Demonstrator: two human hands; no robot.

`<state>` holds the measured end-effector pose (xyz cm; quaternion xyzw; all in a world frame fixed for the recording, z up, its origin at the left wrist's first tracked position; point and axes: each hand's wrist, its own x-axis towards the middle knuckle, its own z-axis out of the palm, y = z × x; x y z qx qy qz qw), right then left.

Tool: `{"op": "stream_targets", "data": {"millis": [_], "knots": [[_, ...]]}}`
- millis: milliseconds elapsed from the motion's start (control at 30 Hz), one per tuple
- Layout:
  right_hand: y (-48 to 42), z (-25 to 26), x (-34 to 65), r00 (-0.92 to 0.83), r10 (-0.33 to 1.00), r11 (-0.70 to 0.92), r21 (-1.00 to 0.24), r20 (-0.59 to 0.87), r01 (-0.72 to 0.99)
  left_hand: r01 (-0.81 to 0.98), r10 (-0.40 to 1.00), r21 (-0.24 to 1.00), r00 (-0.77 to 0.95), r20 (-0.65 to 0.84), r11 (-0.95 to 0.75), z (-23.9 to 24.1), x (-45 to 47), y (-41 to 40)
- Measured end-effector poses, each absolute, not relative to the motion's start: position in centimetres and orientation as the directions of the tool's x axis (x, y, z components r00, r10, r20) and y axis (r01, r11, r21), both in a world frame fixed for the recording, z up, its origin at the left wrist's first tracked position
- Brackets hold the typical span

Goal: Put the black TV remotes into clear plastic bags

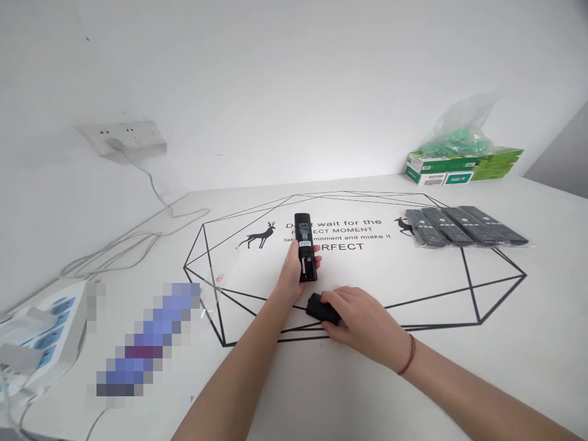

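My left hand is wrapped round a black remote control, held back side up over the printed lettering. Its battery compartment is uncovered at the near end, and a light-coloured battery seems to show inside. Just below and to the right, my right hand pinches a small black battery cover close to the tabletop. Cover and remote are apart. Several more dark remotes in clear plastic sleeves lie side by side at the right.
Green and white boxes stand at the back right, topped by a clear plastic bag. On the left are a power strip, cables, a blurred-out bluish object and a clear plastic sleeve. A wall socket is behind.
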<state>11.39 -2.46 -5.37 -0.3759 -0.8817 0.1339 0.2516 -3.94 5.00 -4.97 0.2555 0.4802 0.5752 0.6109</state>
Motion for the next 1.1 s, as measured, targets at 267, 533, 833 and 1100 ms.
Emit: {"op": "stream_targets", "data": {"millis": [267, 533, 833, 1100], "knots": [[-2.3, -3.9, 13.3, -0.275, 0.819, 0.552, -0.56, 0.504, 0.618, -0.575, 0.958, 0.773, 0.082, -0.273, 0.27, -3.0, -1.4, 1.9], [-2.1, -4.9, 13.5, -0.32, 0.766, 0.622, -0.517, 0.558, 0.588, -0.565, 0.949, 0.766, 0.127, -0.287, 0.307, -1.7, -0.2, 0.0], [-1.9, -5.3, 13.8, -0.423, 0.751, 0.641, -0.404, 0.507, 0.652, -0.504, 0.912, 0.76, 0.218, -0.348, 0.411, -2.7, -0.6, 0.5], [-1.5, -5.2, 14.0, -0.482, 0.732, 0.651, -0.285, 0.483, 0.704, -0.465, 0.91, 0.782, 0.206, -0.36, 0.415, -3.6, -0.3, 0.4]]}}
